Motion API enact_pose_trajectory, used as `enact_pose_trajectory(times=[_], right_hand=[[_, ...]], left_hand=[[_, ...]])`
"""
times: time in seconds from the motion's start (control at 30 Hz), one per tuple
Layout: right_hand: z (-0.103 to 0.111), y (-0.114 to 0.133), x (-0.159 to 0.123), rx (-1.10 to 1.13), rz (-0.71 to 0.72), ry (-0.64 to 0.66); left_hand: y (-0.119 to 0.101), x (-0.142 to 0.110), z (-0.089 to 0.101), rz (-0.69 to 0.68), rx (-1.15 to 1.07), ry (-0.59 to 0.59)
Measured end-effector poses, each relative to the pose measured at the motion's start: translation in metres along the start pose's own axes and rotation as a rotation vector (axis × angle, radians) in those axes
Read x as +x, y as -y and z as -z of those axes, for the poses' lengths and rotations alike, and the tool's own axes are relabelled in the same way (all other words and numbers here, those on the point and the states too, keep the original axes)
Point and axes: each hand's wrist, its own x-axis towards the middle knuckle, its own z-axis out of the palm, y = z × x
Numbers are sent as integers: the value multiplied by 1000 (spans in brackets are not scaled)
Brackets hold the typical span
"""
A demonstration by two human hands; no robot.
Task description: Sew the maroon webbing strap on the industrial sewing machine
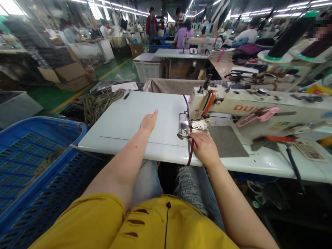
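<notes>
My right hand (203, 145) rests on the white table (124, 121) just in front of the sewing machine's presser foot (190, 126), fingers closed on a thin maroon strap (191, 152). The strap runs under the foot, hangs over the table's front edge, and comes out again behind the machine. My left hand (149, 121) lies on the bare tabletop to the left of the needle, fingers stretched together, holding nothing. The cream sewing machine (259, 107) stretches away to the right.
A blue plastic crate (38, 159) stands at my left. A pile of olive straps (98, 102) lies beyond the table's far left corner. Pink clips (259, 114) sit on the machine arm. Other people work at benches further back.
</notes>
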Motion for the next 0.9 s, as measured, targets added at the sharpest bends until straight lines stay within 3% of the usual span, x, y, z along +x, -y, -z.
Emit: enact_pose_trajectory(times=[0.3, 0.9], right_hand=[[4, 2, -1, 12, -10, 23], [5, -3, 0, -24, 19, 10]], left_hand=[[-8, 29, -3, 83, 71, -4], [7, 14, -2, 4, -251, -27]])
